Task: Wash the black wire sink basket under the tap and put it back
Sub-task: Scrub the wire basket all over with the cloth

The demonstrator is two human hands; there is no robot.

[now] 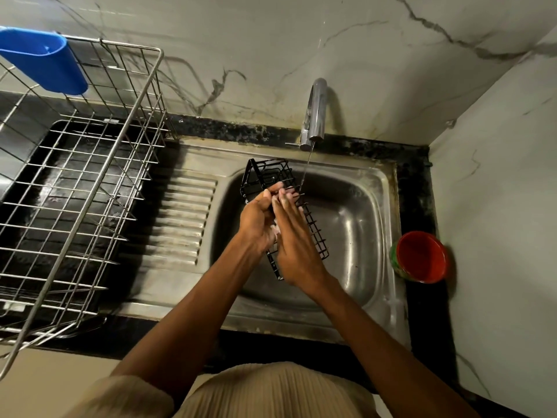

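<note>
Both hands over the sink: left hand grips the basket, right hand flat against it, tap at twelve o'clock running.

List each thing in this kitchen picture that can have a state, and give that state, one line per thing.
tap: running, a thin stream falling
black wire basket: held tilted over the sink, under the stream
left hand: gripping the basket
right hand: flat against the basket, fingers straight
sink: wet, nothing resting in the bowl
dish rack: no dishes visible
red cup: upright, looks empty
</note>
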